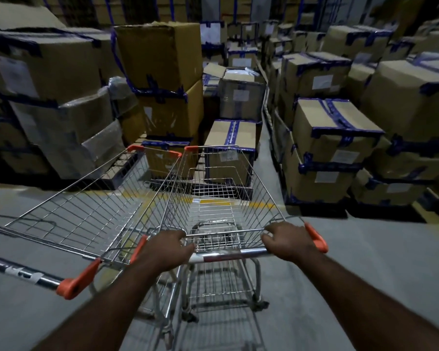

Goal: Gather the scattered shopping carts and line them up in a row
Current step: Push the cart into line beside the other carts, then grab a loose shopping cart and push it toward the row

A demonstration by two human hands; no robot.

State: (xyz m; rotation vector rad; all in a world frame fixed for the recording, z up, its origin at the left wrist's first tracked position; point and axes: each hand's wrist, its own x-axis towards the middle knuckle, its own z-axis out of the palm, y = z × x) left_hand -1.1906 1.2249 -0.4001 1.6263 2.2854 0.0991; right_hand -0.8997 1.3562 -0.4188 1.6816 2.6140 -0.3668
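A wire shopping cart [221,198] with orange corner caps stands straight ahead of me on the grey floor. My left hand [166,249] grips the left end of its chrome handle bar [228,255]. My right hand [288,240] grips the right end, beside the orange end cap. A second wire cart [86,214] stands right against the first one's left side, angled leftward. Its handle [23,276] with an orange end cap reaches toward the lower left.
Stacked cardboard boxes [162,54] with blue tape on pallets fill the space ahead and to the left. More box stacks [335,127] line the right. A narrow aisle [268,153] runs between them. A yellow floor line [238,203] crosses under the cart's front.
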